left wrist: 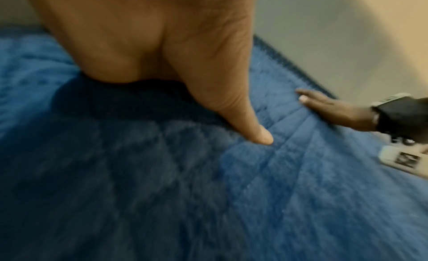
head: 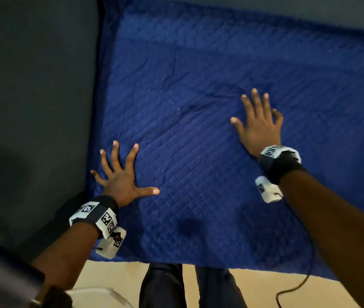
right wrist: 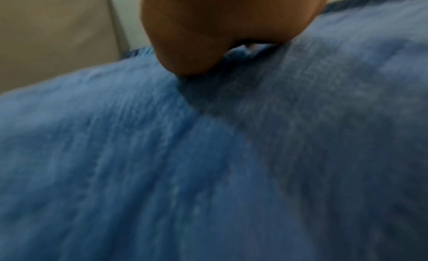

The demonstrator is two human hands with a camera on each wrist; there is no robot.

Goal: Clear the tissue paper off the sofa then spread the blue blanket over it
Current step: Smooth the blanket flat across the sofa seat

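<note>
The quilted blue blanket (head: 198, 107) lies spread flat over the sofa seat, reaching the backrest and hanging a little past the front edge. My left hand (head: 121, 176) lies flat on its near left part, fingers splayed and straight. My right hand (head: 258, 123) rests flat further back and to the right, fingers also straight. In the left wrist view my left hand (left wrist: 185, 63) presses the blanket (left wrist: 277, 191), with my right hand (left wrist: 333, 109) seen beyond. The right wrist view shows my right hand (right wrist: 220, 36) pressed on blurred blanket (right wrist: 208, 173). No tissue paper shows.
The dark grey sofa armrest (head: 34, 96) rises at the left and the backrest (head: 265, 5) runs along the top. Beige floor (head: 118, 276) and my legs (head: 190, 287) are below the blanket's front edge. A black cable (head: 296, 287) trails at lower right.
</note>
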